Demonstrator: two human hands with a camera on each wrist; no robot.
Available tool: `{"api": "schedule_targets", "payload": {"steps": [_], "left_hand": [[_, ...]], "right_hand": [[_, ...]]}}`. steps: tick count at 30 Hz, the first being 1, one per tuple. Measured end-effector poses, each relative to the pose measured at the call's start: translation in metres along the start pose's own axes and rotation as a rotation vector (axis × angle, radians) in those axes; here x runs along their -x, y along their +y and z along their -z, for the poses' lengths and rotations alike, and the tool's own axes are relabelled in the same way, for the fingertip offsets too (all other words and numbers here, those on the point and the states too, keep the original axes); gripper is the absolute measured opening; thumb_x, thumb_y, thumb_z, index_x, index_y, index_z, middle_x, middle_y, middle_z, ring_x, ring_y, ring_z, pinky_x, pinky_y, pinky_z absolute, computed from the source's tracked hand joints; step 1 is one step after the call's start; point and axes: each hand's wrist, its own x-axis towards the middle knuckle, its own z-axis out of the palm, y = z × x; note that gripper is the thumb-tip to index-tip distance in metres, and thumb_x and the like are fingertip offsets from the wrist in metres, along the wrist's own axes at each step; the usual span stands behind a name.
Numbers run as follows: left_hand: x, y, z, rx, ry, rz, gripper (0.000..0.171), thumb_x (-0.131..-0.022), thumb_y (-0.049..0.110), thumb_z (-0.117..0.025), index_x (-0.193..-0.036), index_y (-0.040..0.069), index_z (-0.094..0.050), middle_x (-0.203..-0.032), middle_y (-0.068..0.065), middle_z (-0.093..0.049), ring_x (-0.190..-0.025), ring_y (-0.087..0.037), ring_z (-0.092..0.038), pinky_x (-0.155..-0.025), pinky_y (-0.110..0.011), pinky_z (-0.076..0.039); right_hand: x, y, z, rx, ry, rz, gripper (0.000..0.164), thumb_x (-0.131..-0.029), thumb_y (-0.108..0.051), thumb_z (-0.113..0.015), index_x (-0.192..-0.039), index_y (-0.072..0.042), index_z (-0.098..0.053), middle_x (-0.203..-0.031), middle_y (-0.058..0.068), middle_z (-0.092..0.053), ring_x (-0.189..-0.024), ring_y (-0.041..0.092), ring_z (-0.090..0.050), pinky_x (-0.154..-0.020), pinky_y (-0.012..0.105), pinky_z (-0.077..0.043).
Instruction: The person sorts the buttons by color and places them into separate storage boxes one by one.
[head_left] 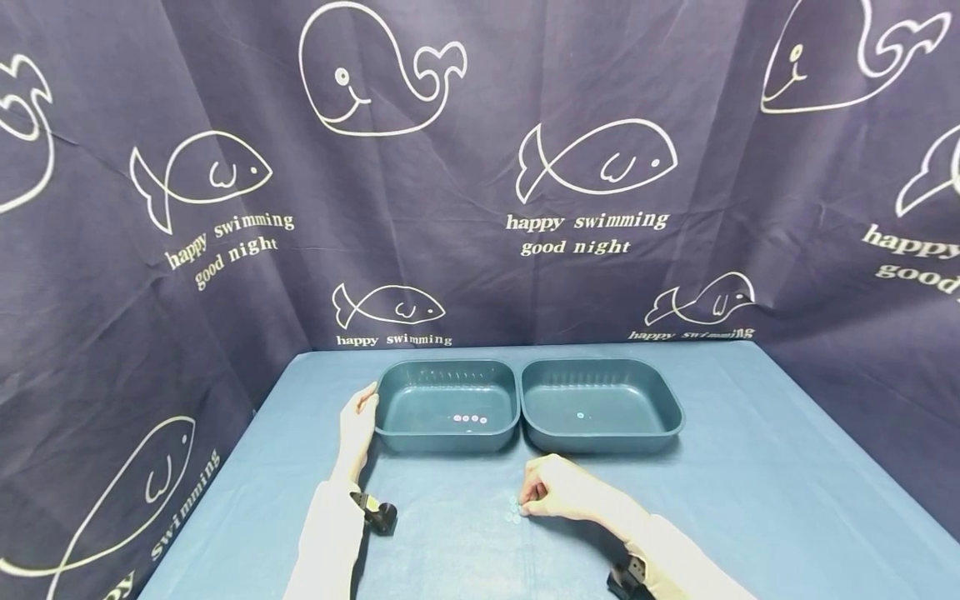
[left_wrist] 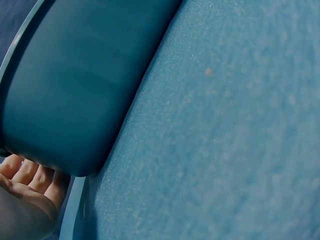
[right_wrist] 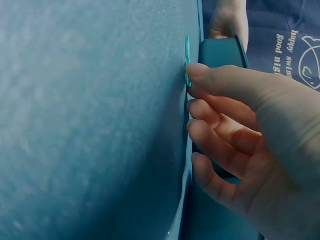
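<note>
Near the middle of the table, my right hand [head_left: 558, 490] pinches a small light-blue button [right_wrist: 188, 78] between thumb and forefinger, at the tabletop. Another thin blue-green button [right_wrist: 187, 49] shows beside the thumb. Several pale blue buttons [head_left: 513, 517] lie next to the fingertips. My left hand [head_left: 357, 423] rests against the left end of a teal bin [head_left: 450, 442], its fingers touching the outer wall. Pink buttons [head_left: 466, 418] lie in a row on that bin's floor. In the right-hand teal bin [head_left: 600, 442] sits one light-blue button [head_left: 581, 415].
Both bins stand side by side toward the back of the blue-covered table [head_left: 435, 533]. Behind them hangs a dark curtain [head_left: 480, 183] printed with whales and fish. A wrist camera [head_left: 381, 515] is strapped to the left arm.
</note>
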Motion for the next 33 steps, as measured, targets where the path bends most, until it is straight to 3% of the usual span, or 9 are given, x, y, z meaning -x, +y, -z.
{"api": "schedule_targets", "payload": {"steps": [15,23,33], "left_hand": [[-0.001,-0.002,-0.001,-0.004,0.017,-0.005,0.036,-0.095,0.007,-0.048,-0.129,-0.004,-0.052,-0.133,-0.023,-0.052,-0.125,-0.035,-0.048,-0.108,-0.043,-0.037],[-0.001,-0.002,0.0,0.002,0.006,-0.005,0.036,-0.096,0.007,-0.047,-0.13,-0.005,-0.05,-0.135,-0.023,-0.05,-0.127,-0.035,-0.046,-0.109,-0.043,-0.035],[0.004,0.011,0.002,0.046,-0.014,0.016,0.035,-0.094,0.0,-0.049,-0.128,-0.01,-0.05,-0.134,-0.027,-0.049,-0.127,-0.039,-0.045,-0.109,-0.046,-0.034]], "right_hand": [[-0.004,0.005,0.014,-0.086,0.101,0.045,0.003,-0.075,-0.015,-0.073,-0.078,-0.015,-0.073,-0.069,-0.004,-0.057,-0.063,0.01,-0.055,-0.056,0.016,-0.046],[-0.006,0.005,0.024,-0.077,0.174,0.063,0.004,-0.076,-0.015,-0.072,-0.079,-0.013,-0.072,-0.072,-0.004,-0.058,-0.063,0.008,-0.055,-0.056,0.016,-0.047],[-0.006,0.008,0.046,-0.075,0.248,0.06,0.008,-0.077,-0.009,-0.073,-0.083,-0.014,-0.072,-0.074,-0.009,-0.057,-0.063,-0.001,-0.051,-0.055,0.018,-0.046]]}}
